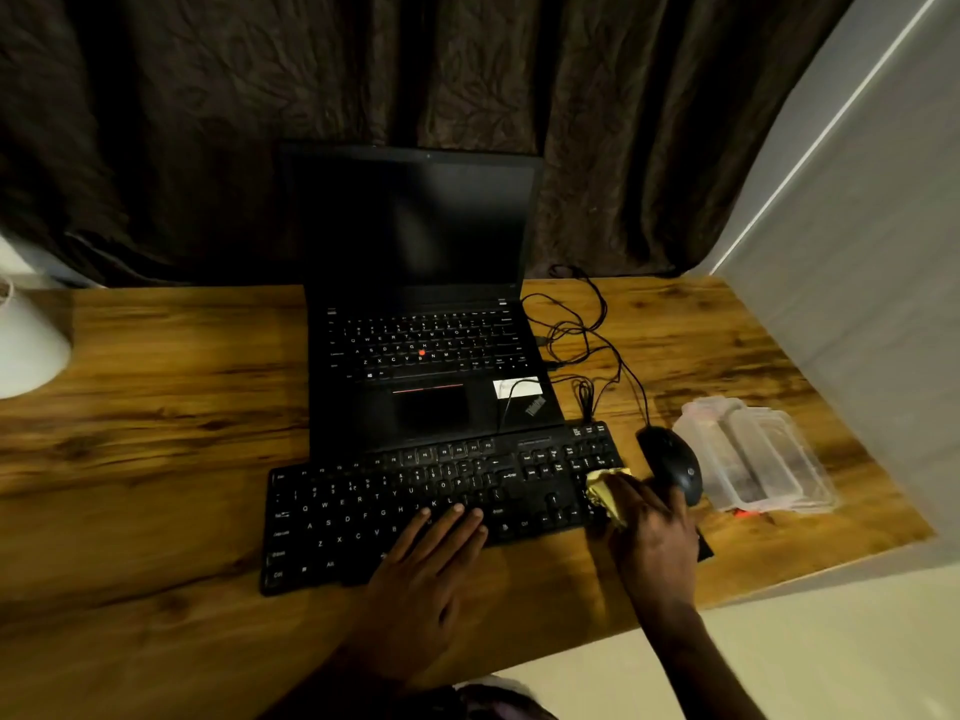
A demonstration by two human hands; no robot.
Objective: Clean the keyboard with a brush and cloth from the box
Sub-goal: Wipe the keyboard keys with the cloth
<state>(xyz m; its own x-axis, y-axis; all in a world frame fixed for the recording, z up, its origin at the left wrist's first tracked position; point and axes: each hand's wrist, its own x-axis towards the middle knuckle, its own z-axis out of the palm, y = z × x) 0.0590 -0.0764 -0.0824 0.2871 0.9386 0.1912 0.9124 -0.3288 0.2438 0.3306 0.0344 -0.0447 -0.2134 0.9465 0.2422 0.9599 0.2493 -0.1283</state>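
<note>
keyboard (pixel 431 506): black, lying on the near middle of your desk (pixel 156 433), slightly skewed, its far edge touching the laptop's near edge.
cloth (pixel 608 493): yellow, bunched, pressed on the keyboard's right end by the number pad.
right hand (pixel 652 532): your fingers are curled around the cloth, gripping it against the keys; the hand hides most of it.
left hand (pixel 426 558): you have it laid flat and spread on the keyboard's near middle, fingertips on the letter rows, holding nothing.
mouse (pixel 670 462): black, just right of the keyboard, touching or almost touching your right hand; cannot tell which.
box (pixel 753 454): clear plastic, right of the mouse, near the desk's right edge; contents too blurred to tell.
laptop (pixel 421 324): black, open, screen dark, beyond the keyboard.
cables (pixel 576 330): black, looped on the desk right of the laptop.
white object (pixel 26 345): far left edge of the desk.
</note>
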